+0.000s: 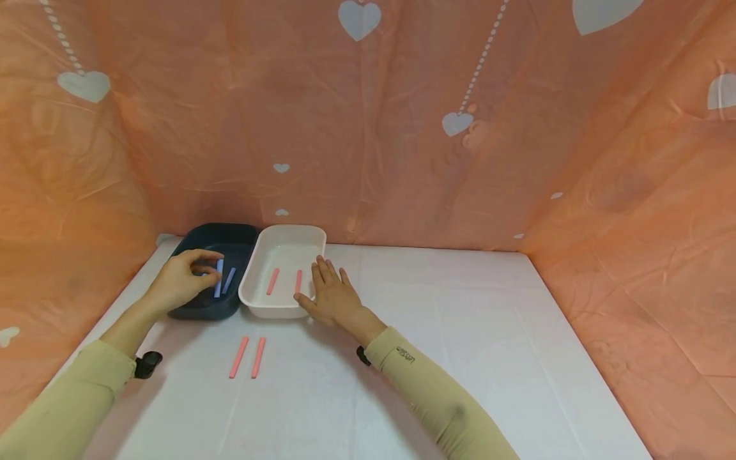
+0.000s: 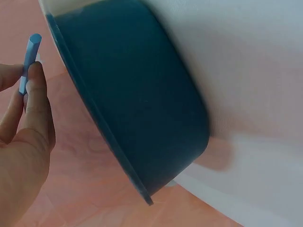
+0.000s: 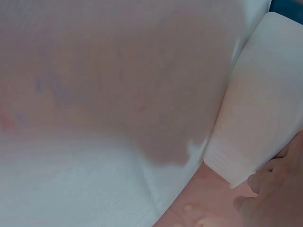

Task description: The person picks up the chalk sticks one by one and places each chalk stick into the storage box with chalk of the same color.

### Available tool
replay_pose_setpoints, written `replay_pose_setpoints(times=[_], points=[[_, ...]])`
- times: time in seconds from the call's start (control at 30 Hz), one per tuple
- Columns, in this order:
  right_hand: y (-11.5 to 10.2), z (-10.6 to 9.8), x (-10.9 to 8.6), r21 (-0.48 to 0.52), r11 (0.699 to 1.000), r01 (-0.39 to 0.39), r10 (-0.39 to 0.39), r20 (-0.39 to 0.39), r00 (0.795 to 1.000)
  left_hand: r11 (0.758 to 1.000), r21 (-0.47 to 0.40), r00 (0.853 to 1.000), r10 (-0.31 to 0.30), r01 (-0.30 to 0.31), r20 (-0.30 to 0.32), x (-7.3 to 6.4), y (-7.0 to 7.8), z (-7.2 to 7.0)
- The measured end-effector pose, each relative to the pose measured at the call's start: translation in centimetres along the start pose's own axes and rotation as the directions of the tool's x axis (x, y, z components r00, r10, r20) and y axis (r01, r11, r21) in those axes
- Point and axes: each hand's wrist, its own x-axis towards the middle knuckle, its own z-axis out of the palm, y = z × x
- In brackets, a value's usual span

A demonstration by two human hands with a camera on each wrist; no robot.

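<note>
My left hand (image 1: 179,278) is over the dark blue tray (image 1: 198,311) and pinches a blue chalk stick (image 1: 219,278) between thumb and fingers. In the left wrist view the same chalk stick (image 2: 31,52) stands upright above the rim. Another blue chalk stick (image 1: 229,280) lies inside the dark tray, partly behind the held one; the hand covers some of that tray. With fingers extended, my right hand (image 1: 336,299) is at the right rim of the white tray (image 1: 292,234). In that tray lie a pink chalk stick (image 1: 273,281) and a second pink chalk stick (image 1: 298,281) close to the right thumb.
Two more pink chalk sticks, a left one (image 1: 239,357) and a right one (image 1: 258,358), lie on the white tabletop (image 1: 460,332) in front of the trays. The trays stand side by side near the orange curtain (image 1: 391,160), which encloses the back and sides.
</note>
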Motion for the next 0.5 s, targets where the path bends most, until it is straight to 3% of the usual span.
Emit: replay_pose_setpoints(times=[0.2, 0.5], points=[[0.0, 0.0, 0.0, 0.000, 1.000, -0.006, 0.006, 0.005, 1.000, 0.999, 0.026, 0.998, -0.048, 0.046, 0.044, 1.2, -1.3, 0.2], [0.1, 0.1, 0.2, -0.010, 1.000, -0.009, 0.009, 0.009, 1.000, 0.997, 0.070, 0.996, -0.044, 0.039, 0.073, 2.7, -3.2, 0.6]])
